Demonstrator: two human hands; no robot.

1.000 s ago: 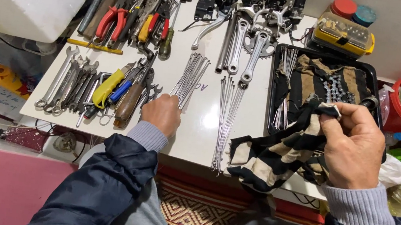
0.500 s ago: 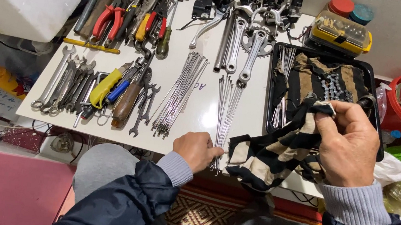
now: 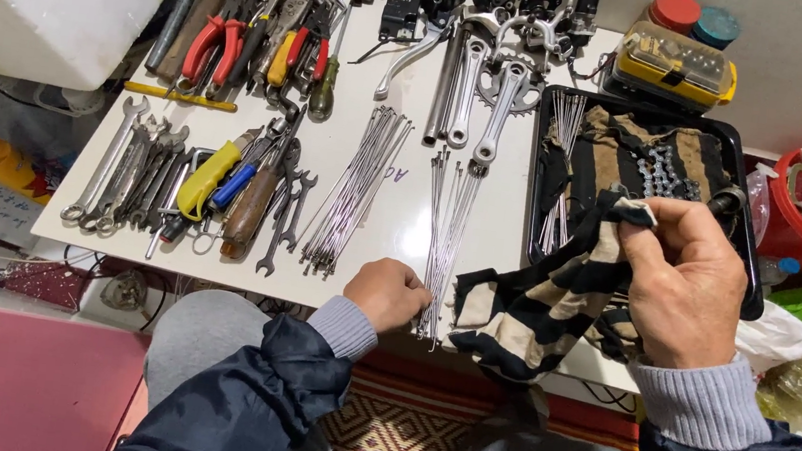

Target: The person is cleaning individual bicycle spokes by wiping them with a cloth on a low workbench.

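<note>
head view: left hand (image 3: 391,293) curled shut at the near worktop (image 3: 391,224) edge, pinching the spokes (image 3: 442,250) just right of it. right hand (image 3: 681,283) clamped on the striped rag (image 3: 539,297), over the black tray (image 3: 748,275).
</note>
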